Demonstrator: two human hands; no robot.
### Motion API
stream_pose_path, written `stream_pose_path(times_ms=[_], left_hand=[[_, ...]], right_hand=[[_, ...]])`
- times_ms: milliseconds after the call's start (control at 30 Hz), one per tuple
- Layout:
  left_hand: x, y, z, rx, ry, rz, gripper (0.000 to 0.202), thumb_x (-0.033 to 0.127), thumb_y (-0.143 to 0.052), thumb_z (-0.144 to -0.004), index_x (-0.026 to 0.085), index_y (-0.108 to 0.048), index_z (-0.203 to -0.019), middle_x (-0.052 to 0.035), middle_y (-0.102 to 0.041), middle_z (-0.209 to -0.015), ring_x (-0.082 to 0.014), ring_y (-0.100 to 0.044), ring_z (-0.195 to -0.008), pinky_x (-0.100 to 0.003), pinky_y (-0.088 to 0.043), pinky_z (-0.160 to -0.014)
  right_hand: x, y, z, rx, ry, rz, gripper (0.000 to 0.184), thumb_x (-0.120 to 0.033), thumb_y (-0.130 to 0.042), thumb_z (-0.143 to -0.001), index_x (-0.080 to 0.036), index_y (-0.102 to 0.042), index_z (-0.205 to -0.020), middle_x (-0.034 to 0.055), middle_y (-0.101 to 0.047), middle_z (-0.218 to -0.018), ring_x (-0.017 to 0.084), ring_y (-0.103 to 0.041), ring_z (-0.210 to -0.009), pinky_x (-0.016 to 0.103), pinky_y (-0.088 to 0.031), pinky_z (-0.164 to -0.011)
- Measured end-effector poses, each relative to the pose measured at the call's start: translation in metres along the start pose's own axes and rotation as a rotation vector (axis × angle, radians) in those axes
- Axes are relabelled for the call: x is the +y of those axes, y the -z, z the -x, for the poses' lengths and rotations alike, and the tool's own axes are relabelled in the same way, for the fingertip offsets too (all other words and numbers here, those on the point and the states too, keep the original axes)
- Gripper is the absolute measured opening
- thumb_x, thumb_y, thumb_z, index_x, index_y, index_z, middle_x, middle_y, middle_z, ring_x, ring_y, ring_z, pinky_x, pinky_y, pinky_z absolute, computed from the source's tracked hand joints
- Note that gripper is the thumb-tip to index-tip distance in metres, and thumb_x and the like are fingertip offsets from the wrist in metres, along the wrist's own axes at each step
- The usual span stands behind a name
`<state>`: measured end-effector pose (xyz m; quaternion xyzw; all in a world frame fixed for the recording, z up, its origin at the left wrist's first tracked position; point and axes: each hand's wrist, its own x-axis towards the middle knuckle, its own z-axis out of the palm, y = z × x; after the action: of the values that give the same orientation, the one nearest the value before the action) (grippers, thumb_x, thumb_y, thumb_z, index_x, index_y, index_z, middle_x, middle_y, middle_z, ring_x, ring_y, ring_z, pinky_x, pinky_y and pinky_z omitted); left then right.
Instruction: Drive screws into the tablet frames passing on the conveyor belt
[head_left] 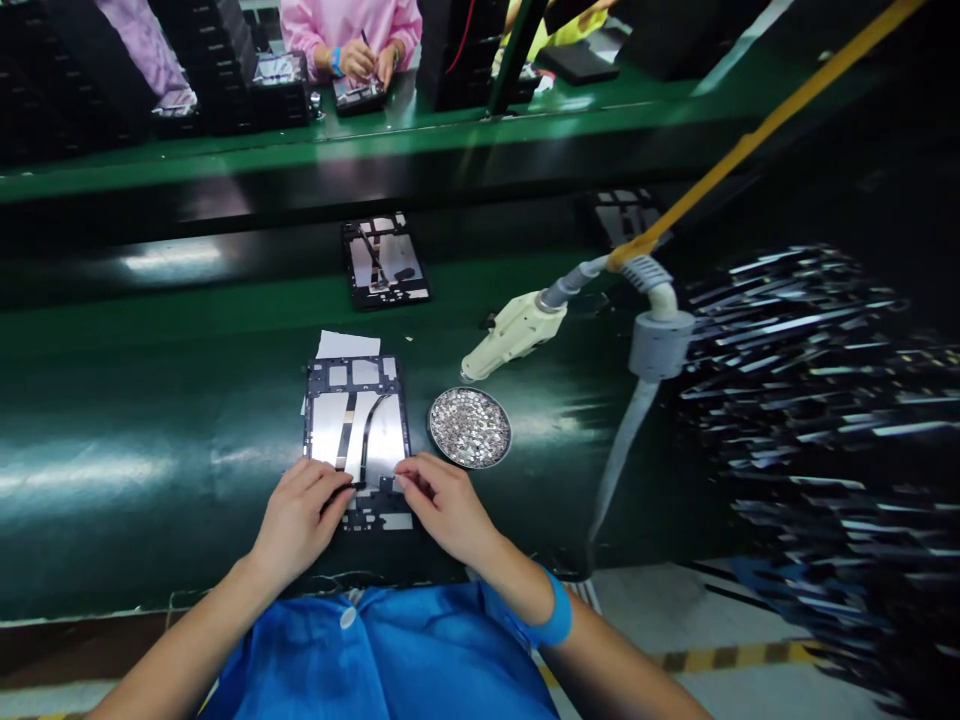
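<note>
A tablet housing (pixel 381 440) with a bright metal plate lies flat on the green bench in front of me. A dark ribbon cable (pixel 346 430) and a curved black cable (pixel 367 440) run down its plate. My left hand (pixel 300 515) is at the lower left of the housing, thumb and forefinger pinched near the cables' lower ends. What lies between those fingertips is too small to name. At the lower right edge my right hand (pixel 444 505) has its thumb and forefinger close together on the housing. Any small part in them is hidden.
A round dish of small metal parts (pixel 470 428) stands right of the housing. Above it hangs a pale power screwdriver (pixel 514 335) on a yellow strap (pixel 757 140). Another tablet housing (pixel 386 262) lies farther back. Stacked dark panels (pixel 817 400) are at right. A co-worker's hands (pixel 367 65) work opposite.
</note>
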<state>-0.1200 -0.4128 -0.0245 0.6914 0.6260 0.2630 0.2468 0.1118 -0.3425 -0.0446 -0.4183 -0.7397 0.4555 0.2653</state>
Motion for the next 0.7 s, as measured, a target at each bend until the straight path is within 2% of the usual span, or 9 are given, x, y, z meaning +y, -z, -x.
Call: stream_pose_path(times_ms=[133,200,333,400,467,567,633,700], left_hand=[[-0.003,0.001,0.0,0.053,0.022,-0.081,0.027,0.036,-0.058,-0.099,0.022,-0.069,-0.119,-0.0077,-0.072,-0.098,-0.0239,-0.064,-0.094,-0.039,-0.052,-0.085],[-0.003,0.003,-0.002,0.079,0.016,-0.106,0.028,0.038,-0.059,-0.098,0.022,-0.07,-0.118,-0.0084,-0.072,-0.102,-0.0251,-0.064,-0.096,-0.04,-0.052,-0.087],[0.0,0.003,-0.021,0.121,0.058,-0.134,0.035,0.045,-0.065,-0.093,0.021,-0.069,-0.119,-0.0094,-0.072,-0.101,-0.028,-0.063,-0.098,-0.043,-0.049,-0.089],[0.003,0.0,-0.038,0.108,0.154,-0.04,0.051,0.046,-0.07,-0.088,0.022,-0.063,-0.132,-0.0082,-0.073,-0.102,-0.027,-0.064,-0.096,-0.042,-0.05,-0.088],[0.006,-0.004,-0.056,0.055,0.269,0.206,0.062,0.045,-0.07,-0.087,0.022,-0.055,-0.141,-0.0059,-0.073,-0.099,-0.0223,-0.065,-0.086,-0.037,-0.052,-0.082],[0.006,-0.012,-0.072,0.028,0.309,0.566,0.056,0.041,-0.068,-0.088,0.019,-0.057,-0.139,-0.0062,-0.074,-0.102,-0.0181,-0.067,-0.083,-0.034,-0.055,-0.082],[0.003,-0.015,-0.073,0.077,0.267,0.591,0.046,0.039,-0.067,-0.089,0.019,-0.064,-0.13,-0.0083,-0.074,-0.11,-0.0198,-0.069,-0.095,-0.036,-0.055,-0.092],[-0.001,-0.013,-0.069,0.117,0.205,0.455,0.04,0.039,-0.066,-0.09,0.022,-0.068,-0.126,-0.0095,-0.071,-0.123,-0.0231,-0.067,-0.111,-0.041,-0.052,-0.104]], right_hand=[[0.008,-0.006,0.007,0.103,-0.028,0.053,0.017,-0.036,-0.058,-0.099,-0.022,-0.067,-0.103,0.0044,-0.06,-0.086,0.017,-0.057,-0.071,0.032,-0.047,-0.068],[0.01,-0.007,0.008,0.133,-0.032,0.046,0.019,-0.037,-0.057,-0.099,-0.022,-0.067,-0.104,0.0047,-0.06,-0.087,0.017,-0.058,-0.071,0.033,-0.048,-0.069],[0.015,-0.008,0.008,0.158,-0.019,0.023,0.02,-0.038,-0.056,-0.1,-0.022,-0.068,-0.104,0.0049,-0.061,-0.086,0.018,-0.059,-0.074,0.034,-0.048,-0.071],[0.017,-0.008,0.006,0.162,-0.018,0.023,0.02,-0.039,-0.056,-0.1,-0.022,-0.068,-0.102,0.0049,-0.061,-0.085,0.019,-0.059,-0.074,0.034,-0.048,-0.071],[0.019,-0.008,0.005,0.163,-0.026,0.02,0.02,-0.039,-0.057,-0.1,-0.022,-0.068,-0.101,0.0045,-0.062,-0.084,0.019,-0.059,-0.074,0.034,-0.048,-0.072],[0.021,-0.007,0.004,0.155,-0.033,0.004,0.018,-0.037,-0.058,-0.099,-0.022,-0.068,-0.1,0.0042,-0.062,-0.084,0.019,-0.06,-0.074,0.034,-0.048,-0.071],[0.021,-0.006,0.004,0.149,-0.028,-0.003,0.018,-0.037,-0.058,-0.099,-0.022,-0.068,-0.1,0.0044,-0.063,-0.085,0.019,-0.06,-0.074,0.034,-0.048,-0.072],[0.021,-0.006,0.003,0.151,-0.021,-0.007,0.018,-0.037,-0.057,-0.099,-0.022,-0.068,-0.098,0.0042,-0.063,-0.084,0.019,-0.06,-0.074,0.034,-0.048,-0.071]])
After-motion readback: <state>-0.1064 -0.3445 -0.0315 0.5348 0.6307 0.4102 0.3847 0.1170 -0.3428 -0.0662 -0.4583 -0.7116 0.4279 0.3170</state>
